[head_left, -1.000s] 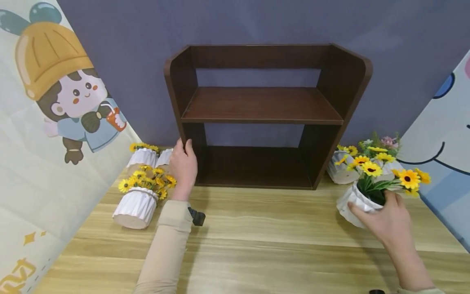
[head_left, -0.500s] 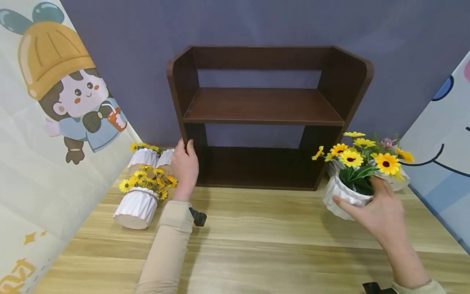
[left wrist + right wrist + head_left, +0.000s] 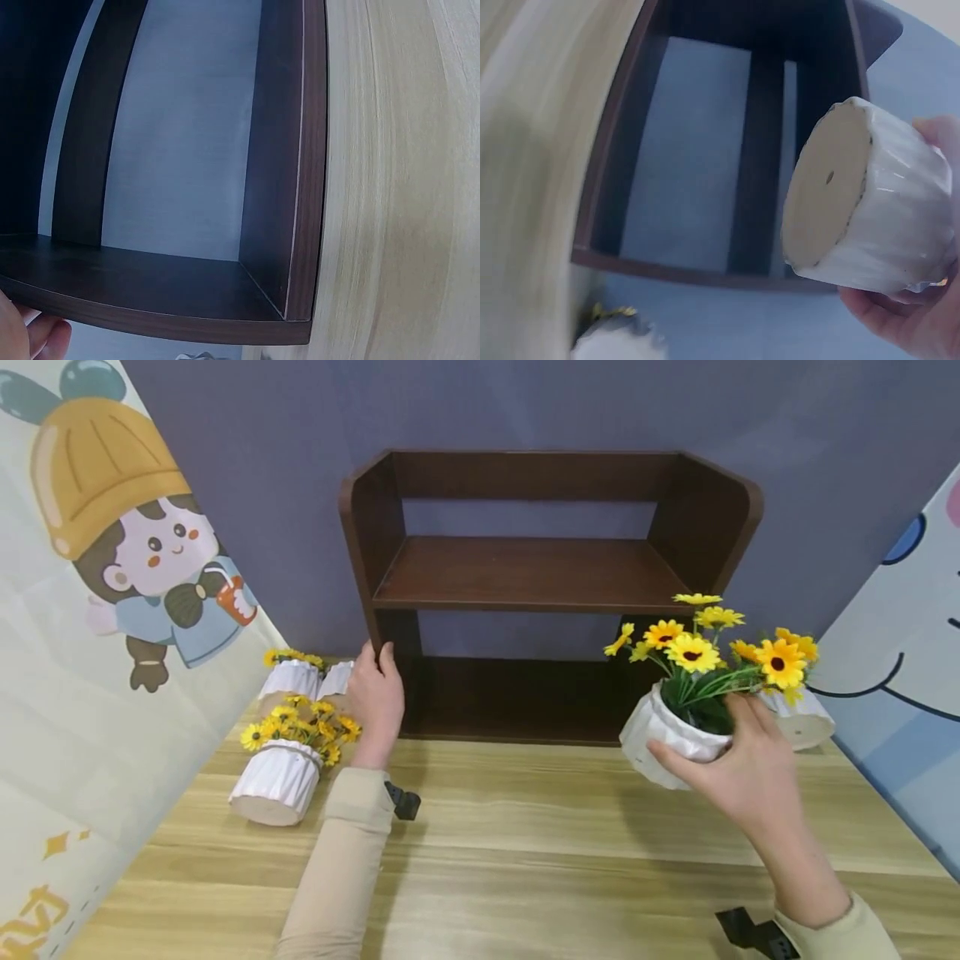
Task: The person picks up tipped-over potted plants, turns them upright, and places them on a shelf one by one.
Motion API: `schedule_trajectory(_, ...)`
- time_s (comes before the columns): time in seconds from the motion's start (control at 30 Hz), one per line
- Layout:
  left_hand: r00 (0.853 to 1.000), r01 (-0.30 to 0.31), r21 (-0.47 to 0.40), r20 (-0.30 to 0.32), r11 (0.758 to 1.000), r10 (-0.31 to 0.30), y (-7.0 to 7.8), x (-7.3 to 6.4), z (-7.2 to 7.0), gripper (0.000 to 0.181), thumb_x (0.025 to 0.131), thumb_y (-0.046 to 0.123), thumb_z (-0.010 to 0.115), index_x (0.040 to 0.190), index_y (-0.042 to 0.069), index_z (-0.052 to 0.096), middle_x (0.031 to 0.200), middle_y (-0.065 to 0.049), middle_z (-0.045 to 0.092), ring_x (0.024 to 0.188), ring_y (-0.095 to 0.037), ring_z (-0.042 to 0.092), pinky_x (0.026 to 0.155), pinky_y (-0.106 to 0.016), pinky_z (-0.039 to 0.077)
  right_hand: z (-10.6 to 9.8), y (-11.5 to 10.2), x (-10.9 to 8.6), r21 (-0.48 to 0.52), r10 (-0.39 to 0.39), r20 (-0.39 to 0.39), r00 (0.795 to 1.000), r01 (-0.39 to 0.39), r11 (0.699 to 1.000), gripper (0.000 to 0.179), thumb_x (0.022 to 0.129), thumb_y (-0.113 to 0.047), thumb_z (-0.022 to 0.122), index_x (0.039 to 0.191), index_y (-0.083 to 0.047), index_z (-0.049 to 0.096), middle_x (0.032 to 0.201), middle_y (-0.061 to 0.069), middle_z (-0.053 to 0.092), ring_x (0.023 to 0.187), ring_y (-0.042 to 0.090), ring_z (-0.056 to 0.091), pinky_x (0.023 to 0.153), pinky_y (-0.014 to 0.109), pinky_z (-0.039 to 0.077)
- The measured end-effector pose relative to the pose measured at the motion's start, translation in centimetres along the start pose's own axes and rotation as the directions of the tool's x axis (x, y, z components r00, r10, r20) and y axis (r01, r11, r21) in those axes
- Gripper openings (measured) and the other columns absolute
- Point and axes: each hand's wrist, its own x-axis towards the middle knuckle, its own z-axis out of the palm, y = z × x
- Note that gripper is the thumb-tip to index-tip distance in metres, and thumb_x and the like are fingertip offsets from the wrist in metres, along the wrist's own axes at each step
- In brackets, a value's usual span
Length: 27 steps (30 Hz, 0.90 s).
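In the head view my right hand (image 3: pixel 750 768) grips a white fluted flowerpot (image 3: pixel 660 739) of yellow artificial sunflowers by its rim, thumb on the near side. The pot is raised over the table, overlapping the lower right corner of the dark brown two-tier shelf (image 3: pixel 540 572). Its pale round underside (image 3: pixel 829 187) with a small hole faces the right wrist camera. My left hand (image 3: pixel 377 702) holds the shelf's left side panel at its front edge. Fingers (image 3: pixel 49 337) of that hand show along the panel in the left wrist view.
Left of the shelf, a flowerpot (image 3: pixel 277 781) with yellow flowers stands in front of two more white pots, one of them (image 3: pixel 291 681) with yellow flowers. Another white pot (image 3: pixel 802 720) stands behind my right hand. Printed cloths flank the wooden table (image 3: pixel 525 852).
My right hand has carried the sunflower pot left and upward, from the table's right side to the shelf's lower right corner. My left hand stays on the shelf panel.
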Motion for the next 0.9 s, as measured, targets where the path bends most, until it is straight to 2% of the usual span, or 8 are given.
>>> schedule_trajectory(0.23,1.000,0.006,0.017,0.010,1.000,-0.007,0.1,-0.1,-0.1,0.040,0.095,0.041,0.039,0.103,0.007,0.059,0.091,-0.016,0.064,0.083,-0.039,0.059,0.066,-0.050,0.042,-0.1,-2.6,1.3,-0.006,-0.030,0.062,0.998,0.030,1.000,0.093,0.054,-0.051,0.076,0.117,0.013,0.048,0.110,0.029,0.049,0.093,0.045,0.048,0.071,0.059,0.038)
schedule_trajectory(0.33,1.000,0.010,0.013,0.015,1.000,-0.011,0.2,-0.1,-0.1,0.038,0.095,0.040,0.040,0.103,0.007,0.059,0.093,-0.016,0.064,0.084,-0.038,0.059,0.067,-0.050,0.042,0.1,-3.3,1.7,0.015,-0.035,0.060,0.998,0.034,0.999,0.092,0.054,-0.051,0.077,0.116,0.011,0.048,0.110,0.028,0.050,0.091,0.044,0.048,0.070,0.059,0.038)
schedule_trajectory(0.6,1.000,0.000,0.012,0.003,1.000,0.000,0.0,0.1,-0.2,0.040,0.095,0.042,0.039,0.104,0.008,0.059,0.093,-0.016,0.064,0.085,-0.039,0.059,0.068,-0.051,0.043,1.3,-4.7,3.2,0.100,-0.137,-0.053,0.989,0.142,0.985,0.080,0.048,-0.043,0.083,0.104,0.005,0.054,0.098,0.019,0.054,0.080,0.034,0.051,0.064,0.050,0.041)
schedule_trajectory(0.7,1.000,0.001,0.019,0.008,1.000,-0.001,-0.2,0.0,-0.1,0.041,0.095,0.042,0.039,0.103,0.008,0.059,0.090,-0.015,0.064,0.081,-0.037,0.059,0.065,-0.049,0.043,1.4,-5.2,3.7,0.114,-0.142,-0.069,0.987,0.149,0.982,0.078,0.049,-0.042,0.082,0.106,0.004,0.054,0.097,0.018,0.055,0.077,0.034,0.051,0.063,0.049,0.040)
schedule_trajectory(0.9,1.000,0.007,0.006,0.021,1.000,-0.007,-0.2,-0.1,-0.1,0.040,0.095,0.042,0.039,0.104,0.009,0.059,0.091,-0.014,0.063,0.081,-0.036,0.059,0.064,-0.048,0.042,1.7,-5.9,4.6,0.176,-0.165,-0.104,0.981,0.181,0.967,0.076,0.051,-0.038,0.083,0.111,0.000,0.056,0.101,0.017,0.058,0.085,0.033,0.054,0.066,0.048,0.041)
